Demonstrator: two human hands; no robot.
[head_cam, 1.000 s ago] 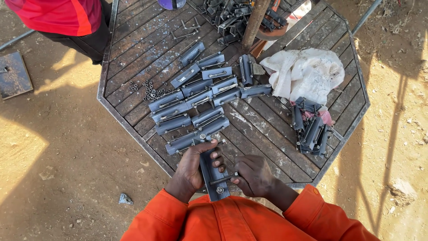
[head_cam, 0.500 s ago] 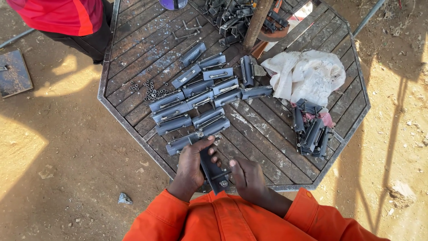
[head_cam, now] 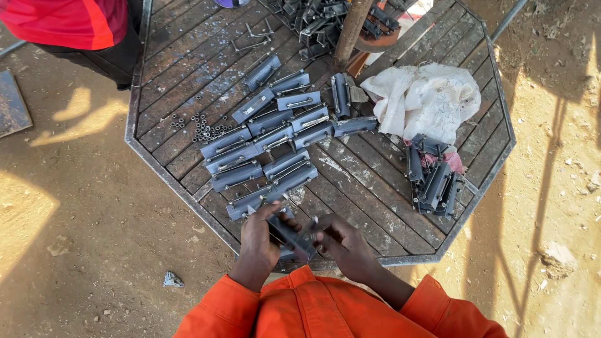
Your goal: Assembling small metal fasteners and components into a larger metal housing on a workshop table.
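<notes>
Both hands [head_cam: 307, 244] hold bracket [head_cam: 293, 238] (grey).

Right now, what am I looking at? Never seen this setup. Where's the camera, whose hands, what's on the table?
No machine here: one camera worn on a person's head looks straight down. The orange sleeves at the bottom are that person's own. The left hand and right hand together hold one dark metal bracket over the near edge of an octagonal slatted table. On it lie rows of similar brackets, a small heap of nuts, a second bracket pile and a white cloth bag. Another person in red stands at the far left.
</notes>
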